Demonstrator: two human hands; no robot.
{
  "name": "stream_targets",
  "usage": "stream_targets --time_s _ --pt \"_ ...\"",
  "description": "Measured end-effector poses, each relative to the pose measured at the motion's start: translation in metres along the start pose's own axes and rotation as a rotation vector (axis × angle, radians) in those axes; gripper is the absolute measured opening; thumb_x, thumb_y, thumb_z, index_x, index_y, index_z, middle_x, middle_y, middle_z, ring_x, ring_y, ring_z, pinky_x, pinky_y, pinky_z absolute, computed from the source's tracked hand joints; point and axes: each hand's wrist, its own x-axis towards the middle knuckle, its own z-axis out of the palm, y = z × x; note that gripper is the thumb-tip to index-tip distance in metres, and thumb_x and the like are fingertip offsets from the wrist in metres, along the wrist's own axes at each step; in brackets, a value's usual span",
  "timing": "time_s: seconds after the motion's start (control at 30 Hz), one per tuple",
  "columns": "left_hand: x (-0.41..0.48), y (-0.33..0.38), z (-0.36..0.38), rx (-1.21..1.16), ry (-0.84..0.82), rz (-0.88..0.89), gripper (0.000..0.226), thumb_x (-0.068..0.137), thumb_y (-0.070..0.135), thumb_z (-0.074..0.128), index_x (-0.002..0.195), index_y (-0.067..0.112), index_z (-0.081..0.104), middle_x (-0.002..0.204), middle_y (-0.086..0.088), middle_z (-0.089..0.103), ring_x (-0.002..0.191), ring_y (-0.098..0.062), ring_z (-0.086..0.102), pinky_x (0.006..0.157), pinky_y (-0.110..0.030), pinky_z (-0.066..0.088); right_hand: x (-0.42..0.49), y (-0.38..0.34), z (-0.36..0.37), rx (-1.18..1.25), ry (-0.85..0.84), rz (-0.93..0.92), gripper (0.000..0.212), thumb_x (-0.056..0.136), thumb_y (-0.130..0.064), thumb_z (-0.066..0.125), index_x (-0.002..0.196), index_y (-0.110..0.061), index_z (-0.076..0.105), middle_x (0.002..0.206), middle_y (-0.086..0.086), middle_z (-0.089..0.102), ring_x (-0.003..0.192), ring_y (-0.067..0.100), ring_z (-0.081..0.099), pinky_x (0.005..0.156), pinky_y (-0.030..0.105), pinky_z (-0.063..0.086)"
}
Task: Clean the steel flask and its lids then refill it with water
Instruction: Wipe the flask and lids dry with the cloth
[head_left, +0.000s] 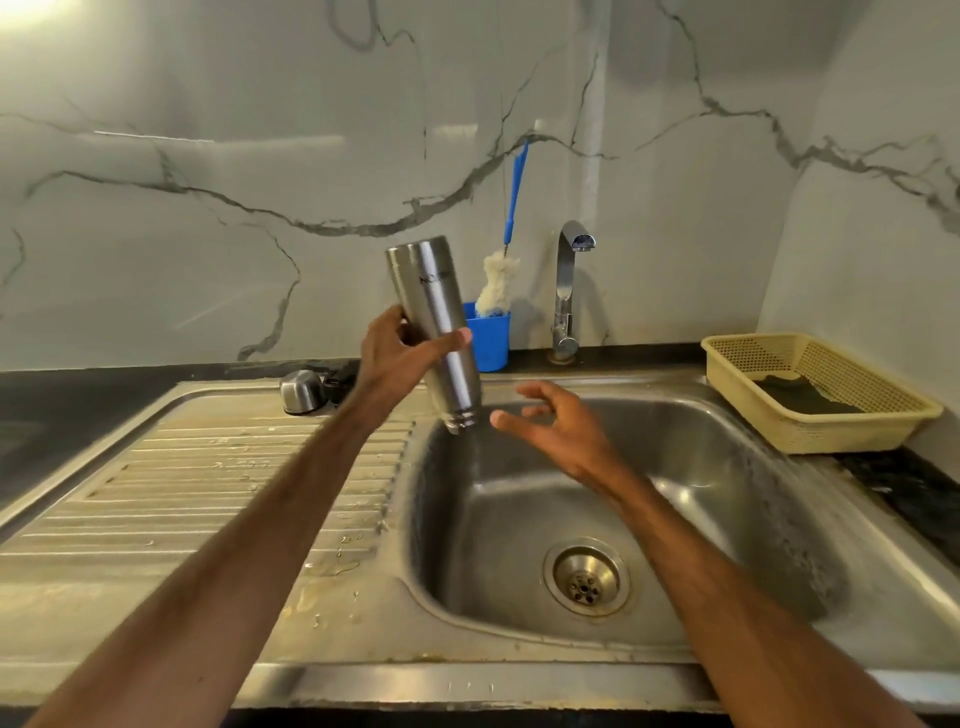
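Hands (387, 358), upturned flask (434, 306) over sink (519, 493) edge

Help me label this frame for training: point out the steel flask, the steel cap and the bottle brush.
steel flask (434, 291): head view, on its upper body.
steel cap (303, 392): head view, on its domed side.
bottle brush (497, 283): head view, on its white bristle head.

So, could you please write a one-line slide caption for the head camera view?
Left hand holds the steel flask upside down over the sink, right hand open beside its mouth.
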Motion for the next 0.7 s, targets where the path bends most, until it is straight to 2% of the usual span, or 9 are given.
stream_targets --time_s 0.03,0.1,0.17,0.23,0.3,0.43,0.53,0.7 --pt "-0.009 0.005 0.006 -0.074 -0.088 -0.010 0.079 0.064 0.049 0.092 0.131 0.018 0.063 0.115 0.002 0.074 0.101 -0.014 0.073 0.084 -0.033 0.060 -0.002 -0.003 -0.008 0.110 -0.049 0.003 0.087 0.067 -0.062 0.082 0.141 -0.030 0.050 0.141 -0.004 0.054 0.123 0.012 0.054 0.101 0.038 0.050" --pt "-0.026 0.014 0.022 -0.214 -0.226 -0.049 0.070 0.070 0.033 0.092 0.131 0.014 0.064 0.115 -0.002 0.075 0.104 -0.017 0.074 0.087 -0.035 0.061 -0.007 -0.007 -0.023 0.257 -0.170 0.011 0.095 0.065 -0.052 0.086 0.147 -0.027 0.044 0.144 -0.005 0.053 0.128 0.012 0.053 0.103 0.031 0.048" --pt "-0.041 0.019 0.040 -0.333 -0.312 -0.096 0.067 0.069 0.027 0.092 0.129 0.011 0.066 0.114 -0.004 0.076 0.105 -0.021 0.074 0.089 -0.040 0.061 -0.014 -0.010 -0.035 0.265 -0.244 0.030 0.086 0.070 -0.034 0.089 0.143 -0.024 0.046 0.136 -0.003 0.060 0.119 0.013 0.062 0.095 0.026 0.053" --pt "-0.050 0.019 0.056 -0.392 -0.352 -0.126 0.064 0.070 0.028 0.089 0.127 0.011 0.066 0.114 -0.004 0.076 0.107 -0.023 0.073 0.091 -0.045 0.060 -0.019 -0.009 -0.039 0.199 -0.260 0.058 0.071 0.073 -0.022 0.088 0.134 -0.020 0.053 0.125 0.001 0.067 0.107 0.014 0.069 0.090 0.028 0.057" --pt "-0.057 0.017 0.068 -0.413 -0.359 -0.144 0.063 0.070 0.028 0.089 0.127 0.013 0.067 0.114 -0.004 0.076 0.108 -0.024 0.073 0.091 -0.045 0.060 -0.021 -0.003 -0.043 0.144 -0.257 0.086 0.064 0.073 -0.017 0.087 0.130 -0.016 0.057 0.118 0.003 0.070 0.103 0.017 0.070 0.089 0.032 0.059" --pt "-0.073 0.012 0.081 -0.392 -0.323 -0.144 0.060 0.074 0.025 0.091 0.129 0.017 0.067 0.113 -0.002 0.077 0.104 -0.017 0.074 0.091 -0.041 0.060 -0.019 0.008 -0.050 0.099 -0.309 0.107 0.068 0.071 -0.016 0.089 0.132 -0.013 0.057 0.117 0.006 0.070 0.104 0.020 0.070 0.094 0.040 0.058" --pt "-0.076 0.011 0.079 -0.355 -0.301 -0.125 0.064 0.073 0.027 0.090 0.131 0.020 0.065 0.115 0.002 0.076 0.101 -0.008 0.073 0.087 -0.032 0.060 -0.018 0.008 -0.048 0.083 -0.355 0.102 0.069 0.071 -0.018 0.089 0.132 -0.018 0.056 0.117 0.003 0.070 0.105 0.018 0.070 0.092 0.038 0.059" --pt "-0.078 0.013 0.075 -0.408 -0.272 -0.101 0.068 0.074 0.038 0.085 0.135 0.016 0.062 0.119 -0.001 0.075 0.107 -0.013 0.072 0.097 -0.041 0.058 -0.018 0.004 -0.045 0.102 -0.281 0.069 0.059 0.070 -0.020 0.090 0.122 -0.021 0.061 0.111 0.001 0.073 0.096 0.013 0.072 0.082 0.029 0.060"
